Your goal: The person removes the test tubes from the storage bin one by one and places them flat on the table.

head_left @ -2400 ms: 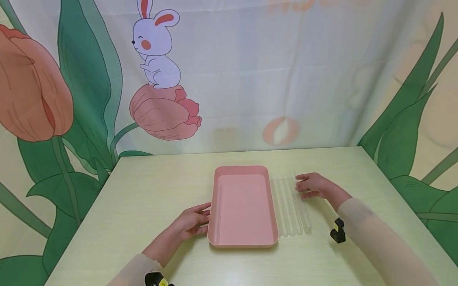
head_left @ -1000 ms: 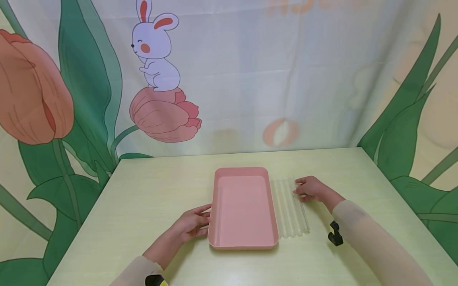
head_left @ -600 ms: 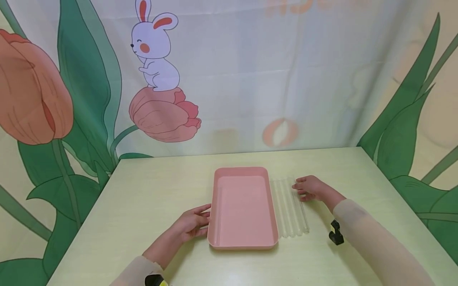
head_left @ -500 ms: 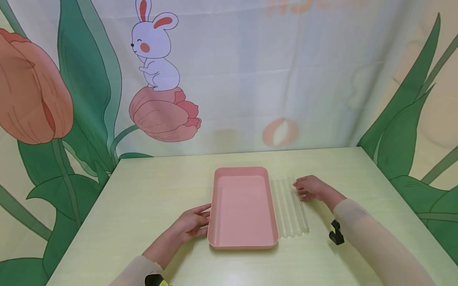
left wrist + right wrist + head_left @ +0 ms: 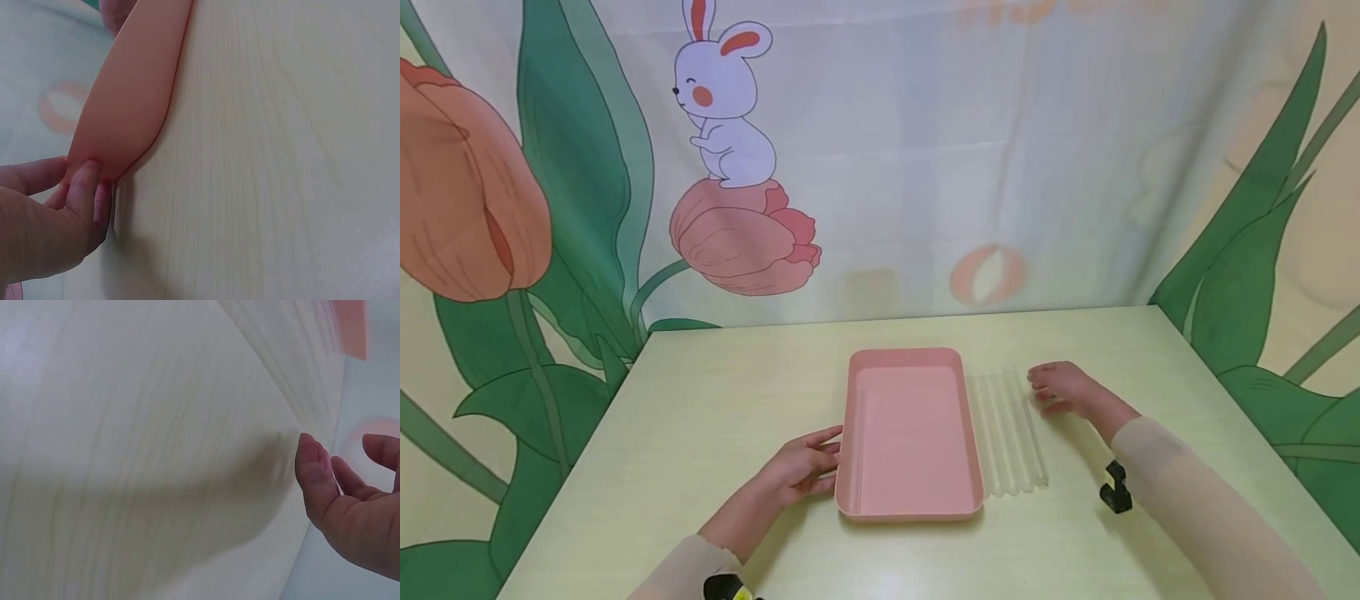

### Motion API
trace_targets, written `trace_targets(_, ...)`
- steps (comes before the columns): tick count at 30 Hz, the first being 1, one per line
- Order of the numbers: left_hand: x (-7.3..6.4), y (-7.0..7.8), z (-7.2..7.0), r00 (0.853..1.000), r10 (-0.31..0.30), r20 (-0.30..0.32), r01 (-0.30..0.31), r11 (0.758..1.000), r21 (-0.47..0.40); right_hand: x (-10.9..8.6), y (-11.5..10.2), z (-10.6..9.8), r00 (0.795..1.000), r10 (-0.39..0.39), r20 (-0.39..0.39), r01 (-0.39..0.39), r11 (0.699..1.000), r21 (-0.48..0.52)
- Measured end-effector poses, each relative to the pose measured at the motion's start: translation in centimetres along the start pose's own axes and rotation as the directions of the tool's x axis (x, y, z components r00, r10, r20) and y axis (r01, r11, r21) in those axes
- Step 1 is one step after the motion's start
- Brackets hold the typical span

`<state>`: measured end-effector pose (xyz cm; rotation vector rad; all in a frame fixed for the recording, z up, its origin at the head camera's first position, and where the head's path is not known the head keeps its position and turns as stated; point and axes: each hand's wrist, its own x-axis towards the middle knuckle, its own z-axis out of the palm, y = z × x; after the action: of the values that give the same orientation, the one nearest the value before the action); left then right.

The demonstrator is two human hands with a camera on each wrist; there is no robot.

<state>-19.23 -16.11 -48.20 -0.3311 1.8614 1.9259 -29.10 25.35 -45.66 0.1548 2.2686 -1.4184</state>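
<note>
A pink rectangular tray [image 5: 917, 442] lies on the table, with a faint clear tube [image 5: 859, 450] along its left inner side. My left hand [image 5: 801, 471] touches the tray's left wall with thumb and fingertips, its fingers relaxed; the left wrist view shows the thumb [image 5: 84, 187] against the tray's outer side. To the right of the tray, several clear test tubes [image 5: 1003, 437] with rounded near ends lie side by side. My right hand [image 5: 1063, 387] hovers just right of the row's far end, fingers loosely bent and holding nothing. In the right wrist view, the tubes are blurred.
The pale wood-grain table [image 5: 722, 375] carries the tray and tubes. A printed curtain [image 5: 887, 167] with a rabbit and tulips hangs behind the table's far edge. Black wrist devices [image 5: 1116, 487] sit at both sleeves.
The rightmost tube has shifted left, closer beside the others. My right hand has since drawn away from it, to the right. My left hand and the tray have stayed put.
</note>
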Motion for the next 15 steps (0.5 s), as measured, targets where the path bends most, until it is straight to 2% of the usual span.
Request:
trace_targets(5,0.0,0.0,0.0,1.0,0.0,0.0,0.0,1.0,0.002,-1.0,-1.4,-0.6,0.999,-0.032,-0.031,0.032,1.0,-0.001)
trace_targets(15,0.0,0.0,-0.1,1.0,0.007,0.008,-0.007,1.0,-0.003,-2.4,-4.4,-1.2,0.993,-0.085,-0.079,0.092,0.992,0.09)
